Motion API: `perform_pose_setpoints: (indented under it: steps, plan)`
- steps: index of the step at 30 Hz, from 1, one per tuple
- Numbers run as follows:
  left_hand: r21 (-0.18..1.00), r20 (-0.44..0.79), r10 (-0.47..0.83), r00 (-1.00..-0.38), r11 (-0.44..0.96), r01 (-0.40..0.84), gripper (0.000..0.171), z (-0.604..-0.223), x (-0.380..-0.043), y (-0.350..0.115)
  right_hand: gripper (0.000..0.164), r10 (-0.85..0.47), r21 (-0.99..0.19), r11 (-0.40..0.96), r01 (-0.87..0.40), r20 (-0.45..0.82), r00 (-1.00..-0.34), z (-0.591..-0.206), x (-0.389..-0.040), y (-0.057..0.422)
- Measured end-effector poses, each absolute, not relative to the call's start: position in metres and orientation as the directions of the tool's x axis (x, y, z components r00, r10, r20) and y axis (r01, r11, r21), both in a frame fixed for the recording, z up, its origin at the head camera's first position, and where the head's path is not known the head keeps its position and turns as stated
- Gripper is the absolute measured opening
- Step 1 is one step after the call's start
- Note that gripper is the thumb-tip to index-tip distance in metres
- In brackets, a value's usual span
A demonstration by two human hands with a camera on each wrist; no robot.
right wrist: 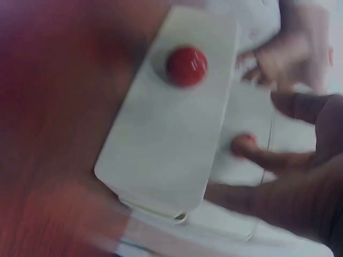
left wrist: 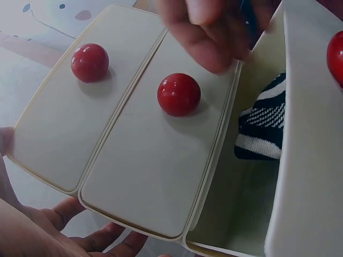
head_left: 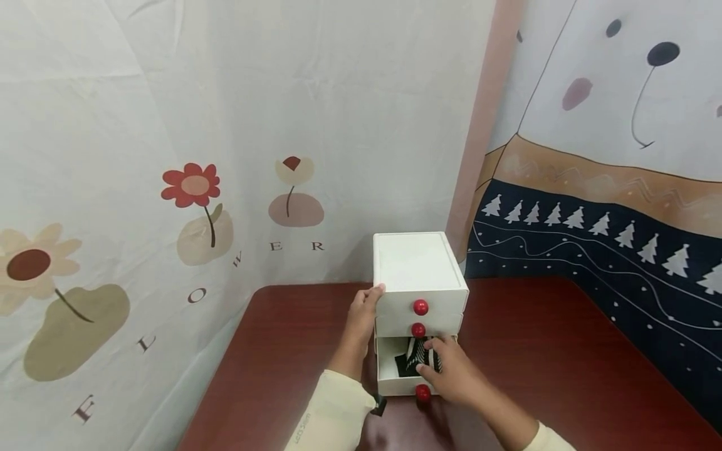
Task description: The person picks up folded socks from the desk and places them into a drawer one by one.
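Observation:
A white drawer unit (head_left: 420,260) with red round knobs stands on the table, its bottom drawer (head_left: 389,387) pulled out. Inside that drawer lies a folded black cloth with white stripes (left wrist: 262,126), possibly a sock. My left hand (head_left: 361,319) rests against the unit's left side, fingers along the wall and a fingertip at the top front corner. Over the open drawer is my right hand (head_left: 454,373), fingers spread and partly covering the cloth in the head view. Blurred in the left wrist view, it appears apart from the cloth, and I see nothing held in it.
The unit stands on a dark red-brown table (head_left: 524,351). Behind it hangs a pale curtain with printed flowers (head_left: 350,125); to the right is a dark blue one with printed trees (head_left: 609,269). The upper two drawers, with red knobs (left wrist: 179,95), are closed.

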State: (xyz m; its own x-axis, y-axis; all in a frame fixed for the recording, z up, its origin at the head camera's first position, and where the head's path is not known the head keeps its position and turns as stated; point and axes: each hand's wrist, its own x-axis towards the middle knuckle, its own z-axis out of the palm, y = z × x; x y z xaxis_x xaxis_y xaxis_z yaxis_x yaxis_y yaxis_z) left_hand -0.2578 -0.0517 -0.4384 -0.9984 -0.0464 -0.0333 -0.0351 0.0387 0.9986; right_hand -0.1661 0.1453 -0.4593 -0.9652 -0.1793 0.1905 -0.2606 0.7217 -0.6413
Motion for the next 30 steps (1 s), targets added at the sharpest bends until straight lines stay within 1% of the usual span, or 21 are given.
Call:
perform_pose_setpoints:
  steps: [1, 3, 5, 6, 8, 11, 16, 20, 23, 26, 30]
  plan:
    - [0.998, -0.037, -0.049, -0.998, 0.041, -0.039, 0.061, -0.439, -0.258, -0.052, 0.035, -0.170, -0.573, 0.759, -0.309, 0.283, -0.944, -0.463, -0.161, 0.141]
    - [0.999, -0.034, -0.053, -0.998, 0.040, -0.036, 0.060, -0.439, -0.258, -0.052, 0.035, -0.162, -0.438, 0.819, -0.371, 0.444, -0.881, -0.471, -0.152, 0.133]
    - [0.998, -0.034, -0.056, -0.998, 0.041, -0.037, 0.060, -0.439, -0.259, -0.052, 0.034, -0.166, -0.323, 0.860, -0.394, 0.553, -0.816, -0.476, -0.144, 0.128]
    - [0.998, -0.033, -0.057, -0.998, 0.045, -0.035, 0.060, -0.439, -0.259, -0.052, 0.033, -0.166, -0.283, 0.876, -0.390, 0.583, -0.796, -0.478, -0.141, 0.126]
    - [0.998, -0.034, -0.061, -0.998, 0.051, -0.037, 0.061, -0.440, -0.259, -0.052, 0.028, -0.154, -0.260, 0.898, -0.355, 0.570, -0.807, -0.478, -0.136, 0.124]
    - [0.997, -0.041, -0.063, -0.997, 0.056, -0.044, 0.064, -0.440, -0.259, -0.052, 0.021, -0.126, -0.269, 0.918, -0.290, 0.497, -0.859, -0.476, -0.131, 0.121]
    - [0.997, -0.055, -0.063, -0.997, 0.047, -0.058, 0.065, -0.439, -0.259, -0.051, 0.039, -0.074, -0.262, 0.952, -0.160, 0.308, -0.949, -0.474, -0.129, 0.119]
    - [0.997, -0.062, -0.061, -0.996, 0.048, -0.064, 0.065, -0.437, -0.259, -0.050, 0.047, -0.055, -0.224, 0.970, -0.099, 0.194, -0.979, -0.478, -0.132, 0.118]
    - [0.996, -0.065, -0.064, -0.996, 0.055, -0.068, 0.065, -0.435, -0.259, -0.050, 0.050, -0.060, -0.202, 0.975, -0.094, 0.168, -0.984, -0.483, -0.134, 0.117]
    - [0.995, -0.071, -0.068, -0.995, 0.060, -0.075, 0.063, -0.434, -0.258, -0.050, 0.052, -0.066, -0.183, 0.978, -0.098, 0.172, -0.983, -0.487, -0.137, 0.115]
    - [0.995, -0.075, -0.069, -0.995, 0.061, -0.079, 0.061, -0.434, -0.257, -0.050, 0.049, -0.068, -0.175, 0.979, -0.101, 0.188, -0.980, -0.490, -0.138, 0.114]
